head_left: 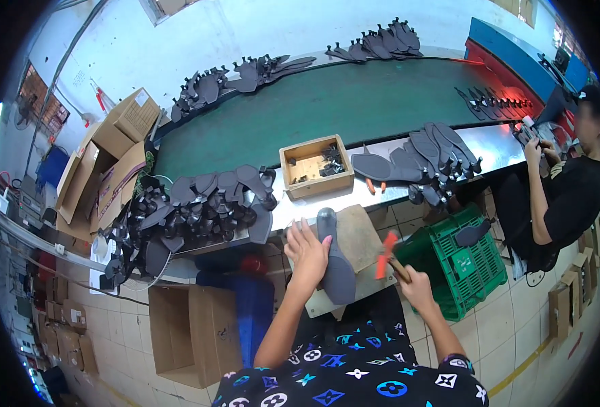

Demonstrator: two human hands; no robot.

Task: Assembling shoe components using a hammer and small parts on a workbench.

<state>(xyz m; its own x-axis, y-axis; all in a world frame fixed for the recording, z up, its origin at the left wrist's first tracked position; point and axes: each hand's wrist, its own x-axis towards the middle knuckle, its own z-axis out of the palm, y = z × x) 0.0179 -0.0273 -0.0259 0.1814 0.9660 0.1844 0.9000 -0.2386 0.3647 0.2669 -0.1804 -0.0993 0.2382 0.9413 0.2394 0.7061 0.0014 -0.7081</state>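
A dark grey shoe sole (339,275) lies lengthwise before me on a small work stand (361,292), its narrow heel end pointing away. My left hand (307,254) is at the sole's left edge, fingers stretched apart and the thumb touching the sole. Gripped in my right hand (417,288) is the wooden handle of a hammer with a red head (385,255), raised a little to the right of the sole. A worn tan pad (355,237) covers part of the stand beside the sole.
A wooden box (319,190) of small black parts stands ahead. Heaped heeled soles (191,203) lie left; more soles (395,166) lie right. Beyond runs a green conveyor belt (300,112). A green crate (459,264) and a co-worker (565,183) are right, a cardboard box (212,332) lower left.
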